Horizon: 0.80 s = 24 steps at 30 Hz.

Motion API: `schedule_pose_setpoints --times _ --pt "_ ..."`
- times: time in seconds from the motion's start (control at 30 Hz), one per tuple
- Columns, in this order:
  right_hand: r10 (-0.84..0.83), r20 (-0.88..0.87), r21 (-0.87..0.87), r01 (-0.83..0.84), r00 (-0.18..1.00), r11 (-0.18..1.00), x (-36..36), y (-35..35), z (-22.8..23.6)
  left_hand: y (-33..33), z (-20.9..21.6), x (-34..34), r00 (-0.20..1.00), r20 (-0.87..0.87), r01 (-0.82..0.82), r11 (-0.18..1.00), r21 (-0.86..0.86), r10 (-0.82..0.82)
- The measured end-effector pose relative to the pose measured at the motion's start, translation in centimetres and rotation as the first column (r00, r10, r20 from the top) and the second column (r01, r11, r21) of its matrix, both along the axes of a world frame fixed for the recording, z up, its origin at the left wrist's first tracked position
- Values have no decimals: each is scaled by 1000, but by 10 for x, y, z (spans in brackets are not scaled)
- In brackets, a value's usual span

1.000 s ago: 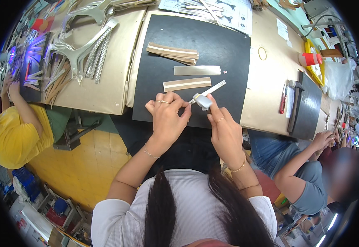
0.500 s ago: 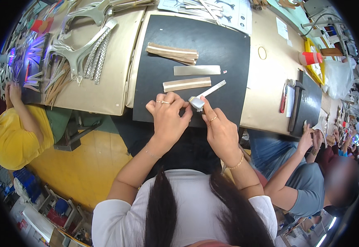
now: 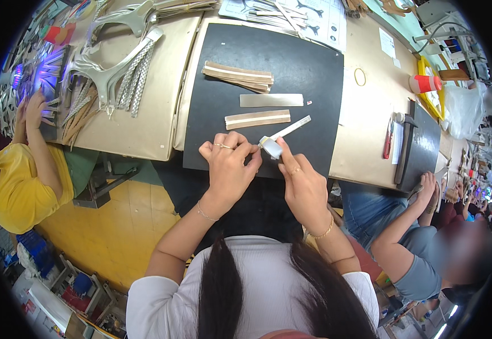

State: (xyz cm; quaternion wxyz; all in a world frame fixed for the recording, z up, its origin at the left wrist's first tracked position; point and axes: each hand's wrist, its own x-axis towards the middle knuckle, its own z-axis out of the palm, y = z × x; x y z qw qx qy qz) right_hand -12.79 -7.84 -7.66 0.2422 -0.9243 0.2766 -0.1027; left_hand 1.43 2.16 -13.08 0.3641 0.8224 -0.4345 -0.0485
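Note:
Just above the near edge of a black work mat (image 3: 314,73), my two hands meet at a curled silver-white strip (image 3: 272,148). A narrow pale band (image 3: 297,125) runs from it up and to the right. My left hand (image 3: 227,164) has its fingers pinched together at the strip's left edge. My right hand (image 3: 304,183) grips the strip's right side, index finger against it; the thumb is mostly hidden. Beyond them lie a tan strip with a white centre line (image 3: 257,119), a flat silver strip (image 3: 271,100) and a stack of similar tan strips (image 3: 237,75).
Silver-grey cut pieces with braided straps (image 3: 107,76) cover the left table. Printed sheets (image 3: 325,25) lie at the back. On the right are a hammer (image 3: 407,144), red-handled tool (image 3: 388,141), rubber band (image 3: 360,77) and red-and-white cup (image 3: 425,83). Co-workers sit on both sides.
My hands stay at the curled strip, which has tilted slightly between my fingers. The left co-worker's hands moved up and right; the right co-worker's hands came lower.

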Motion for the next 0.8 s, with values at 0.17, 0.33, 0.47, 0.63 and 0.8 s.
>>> schedule_pose_setpoints --times 0.17,0.33,0.47,0.63,0.8 --pt "7 -27 12 -6 1000 1000 2 1 6 0 1 -1 1000 11 -5 1000 -13 5" --pt "15 81 29 -17 997 999 3 2 5 13 5 4 999 -36 1 1000 -3 -1" --pt "66 -46 15 -65 997 998 5 3 8 24 9 7 998 -59 -3 1000 8 4" --pt "1 156 29 -6 988 1000 5 2 13 27 13 7 999 -30 31 999 -9 -31" --pt "84 -136 34 -80 987 996 5 -3 7 20 15 4 994 20 112 993 -47 -111"
